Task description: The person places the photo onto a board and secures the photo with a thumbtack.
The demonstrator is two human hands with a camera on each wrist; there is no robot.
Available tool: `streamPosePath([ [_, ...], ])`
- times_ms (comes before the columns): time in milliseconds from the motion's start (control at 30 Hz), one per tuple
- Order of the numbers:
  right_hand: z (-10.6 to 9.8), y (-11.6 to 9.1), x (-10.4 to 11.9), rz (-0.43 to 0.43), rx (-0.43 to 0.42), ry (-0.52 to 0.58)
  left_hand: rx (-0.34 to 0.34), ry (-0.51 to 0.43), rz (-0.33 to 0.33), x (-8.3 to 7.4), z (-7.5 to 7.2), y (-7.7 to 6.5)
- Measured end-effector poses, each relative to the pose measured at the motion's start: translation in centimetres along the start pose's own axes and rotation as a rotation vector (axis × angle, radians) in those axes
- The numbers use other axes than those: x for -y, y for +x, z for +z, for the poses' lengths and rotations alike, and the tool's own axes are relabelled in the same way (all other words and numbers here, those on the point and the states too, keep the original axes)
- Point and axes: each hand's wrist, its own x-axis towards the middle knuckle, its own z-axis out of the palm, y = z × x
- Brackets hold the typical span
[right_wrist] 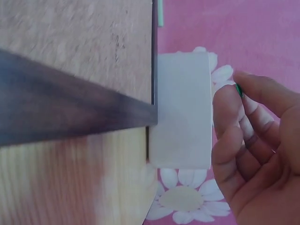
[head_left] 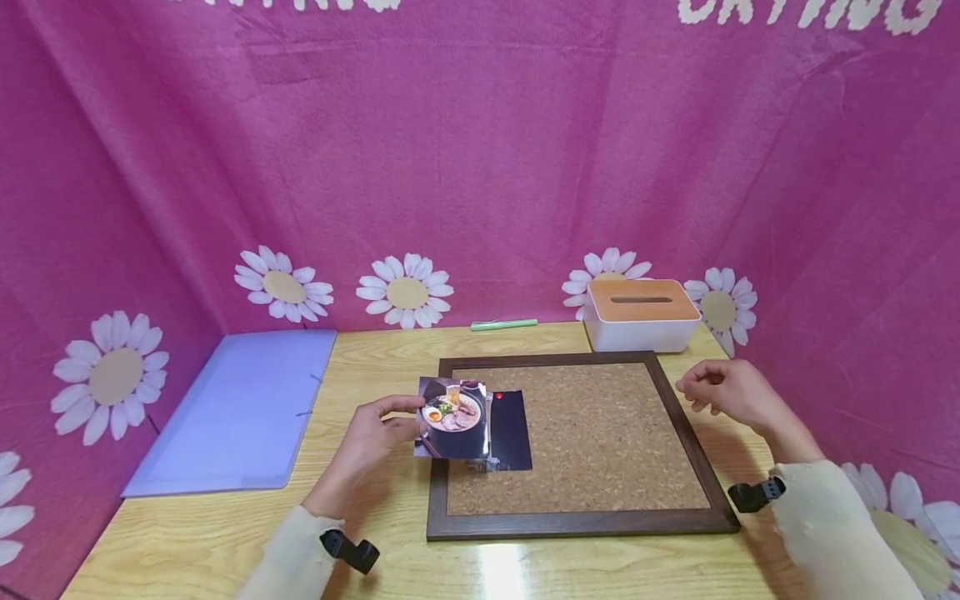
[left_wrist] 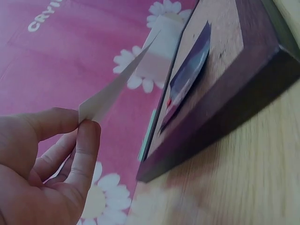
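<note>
My left hand (head_left: 378, 429) pinches the left edge of a photo print (head_left: 452, 446) showing a bowl of ramen. Edge-on in the left wrist view, the print (left_wrist: 110, 91) is raised above the frame. Partly behind it in the head view, a dark photo (head_left: 512, 437) lies on the corkboard (head_left: 600, 442), with a red pushpin (head_left: 498, 396) near its top. Off the board's right side, my right hand (head_left: 731, 392) holds a small green pushpin (right_wrist: 239, 90) between thumb and forefinger; the fingers hide most of it.
A white tissue box (head_left: 645, 335) with a wooden lid stands behind the board's right corner. At the back lies a green pen (head_left: 504, 325). A bluish translucent folder (head_left: 232, 417) is on the left. Pink cloth with daisies (head_left: 465, 167) encloses the table.
</note>
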Motion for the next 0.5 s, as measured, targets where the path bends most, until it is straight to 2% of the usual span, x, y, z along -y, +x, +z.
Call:
streamPosePath([
  [300, 0.6, 0.9, 1.2, 0.009, 0.058, 0.126, 0.048, -0.016, 0.057, -1.8, 3.1, 1.4],
  [500, 1.1, 1.4, 2.0, 0.015, 0.111, 0.194, 0.079, -0.001, 0.110, -2.2, 5.8, 2.1],
])
